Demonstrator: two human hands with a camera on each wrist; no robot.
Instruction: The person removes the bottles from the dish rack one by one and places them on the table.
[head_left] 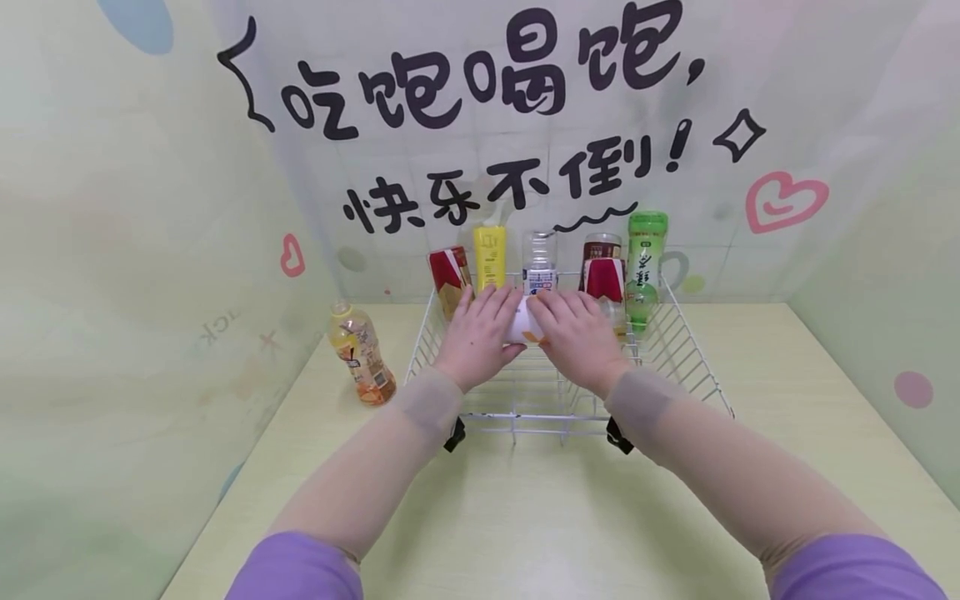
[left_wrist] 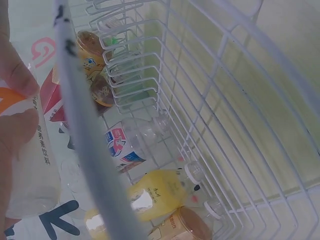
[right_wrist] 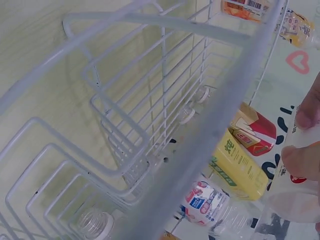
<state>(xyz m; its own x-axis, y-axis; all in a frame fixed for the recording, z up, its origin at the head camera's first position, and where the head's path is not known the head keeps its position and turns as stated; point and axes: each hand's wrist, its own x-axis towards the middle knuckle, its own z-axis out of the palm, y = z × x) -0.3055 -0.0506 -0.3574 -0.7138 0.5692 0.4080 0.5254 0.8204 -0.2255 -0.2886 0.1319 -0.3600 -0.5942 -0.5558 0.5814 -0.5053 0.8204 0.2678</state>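
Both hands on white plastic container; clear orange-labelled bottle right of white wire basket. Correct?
Wrong side: the head view shows the clear, orange-labelled plastic bottle left of the white wire basket. Left hand and right hand on white plastic container: correct.

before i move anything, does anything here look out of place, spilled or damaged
The orange-bottomed bottle seems the odd one out: it sits on the table, left of the wire basket, while several containers stand inside. Dark marks on the basket may be chipped coating. No spill shows.
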